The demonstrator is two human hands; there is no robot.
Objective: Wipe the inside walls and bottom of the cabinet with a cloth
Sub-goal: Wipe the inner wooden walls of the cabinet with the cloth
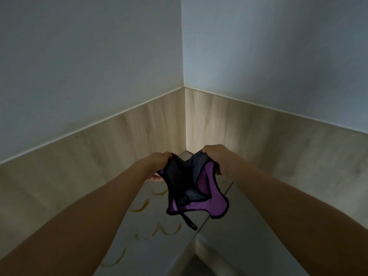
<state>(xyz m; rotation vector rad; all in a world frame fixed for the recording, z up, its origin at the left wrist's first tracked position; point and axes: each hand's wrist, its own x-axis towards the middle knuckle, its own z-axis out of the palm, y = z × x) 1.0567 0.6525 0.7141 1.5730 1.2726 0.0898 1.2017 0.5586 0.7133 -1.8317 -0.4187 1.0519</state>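
A purple and dark grey cloth (196, 193) with black edging hangs between both hands, above the grey bottom (223, 242) of the cabinet. My left hand (159, 161) grips its upper left corner. At the upper right corner my right hand (216, 158) grips the cloth too. A black loop dangles from the lower edge of the cloth. Yellow curved smears (163, 231) mark the bottom on the left side. The light wood left wall (95, 152) and right wall (268, 140) meet in a corner behind the hands.
Above the wood panels, pale grey-white walls (89, 56) rise on both sides and meet in a vertical corner. A seam (211, 220) runs diagonally across the bottom, ending in a step at the lower middle.
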